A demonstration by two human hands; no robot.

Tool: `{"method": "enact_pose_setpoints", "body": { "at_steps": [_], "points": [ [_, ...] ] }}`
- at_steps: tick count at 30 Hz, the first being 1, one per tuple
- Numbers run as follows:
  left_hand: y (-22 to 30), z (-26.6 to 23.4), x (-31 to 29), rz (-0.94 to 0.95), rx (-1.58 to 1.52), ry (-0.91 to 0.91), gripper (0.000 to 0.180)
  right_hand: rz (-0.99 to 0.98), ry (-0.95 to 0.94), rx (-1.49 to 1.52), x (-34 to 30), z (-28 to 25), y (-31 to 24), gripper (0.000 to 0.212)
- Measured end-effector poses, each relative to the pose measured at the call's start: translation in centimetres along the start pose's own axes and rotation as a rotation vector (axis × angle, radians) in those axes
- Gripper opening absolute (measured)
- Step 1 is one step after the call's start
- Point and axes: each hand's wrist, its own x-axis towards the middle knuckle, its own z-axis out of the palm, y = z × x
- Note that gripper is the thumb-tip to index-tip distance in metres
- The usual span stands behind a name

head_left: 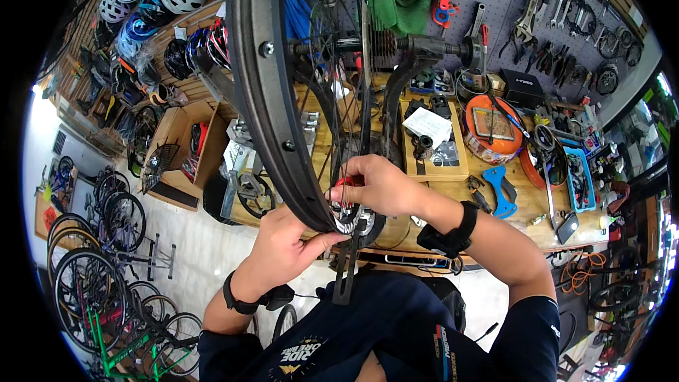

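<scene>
A bicycle wheel with a wide black rim (265,78) is mounted upright in a dark truing stand (407,74), its cassette (384,44) at the hub. My right hand (385,185) is closed on a small red spoke wrench (345,185), pinched among the spokes just above the near part of the rim. My left hand (283,240) holds the rim's near edge. Its thumb reaches across beside the stand's slotted metal bar (344,276), and its other fingers are partly hidden behind the rim. Where the wrench meets a spoke is covered by my right fingers.
The wooden bench (417,240) bears an orange round container (488,131), a cardboard tray (442,170), a blue tool (501,192) and a blue basket (580,180). Tools hang on the pegboard (488,0). An open carton (177,148) and several bicycles (106,297) stand at the left.
</scene>
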Motion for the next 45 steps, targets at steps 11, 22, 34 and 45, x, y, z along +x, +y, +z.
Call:
{"method": "enact_pose_setpoints", "body": {
  "at_steps": [11, 22, 34, 45],
  "points": [
    [-0.4, 0.1, -0.2, 0.032, 0.016, -0.005, 0.022, -0.069, 0.185, -0.232, 1.6, 2.4, 0.4, 0.022],
    [2.8, -3.2, 1.5, -0.082, -0.118, -0.043, 0.025, 0.04, -0.663, 1.146, 0.4, -1.0, 2.0, 0.046],
    [2.6, -2.5, 1.1, -0.072, -0.119, 0.005, 0.025, 0.047, -0.708, 0.919, 1.6, -2.4, 1.7, 0.046],
    [0.5, -0.8, 0.3, -0.002, -0.044, -0.117, 0.03, 0.123, -0.028, 0.033, 0.7, 0.5, 1.0, 0.043]
  ]
}}
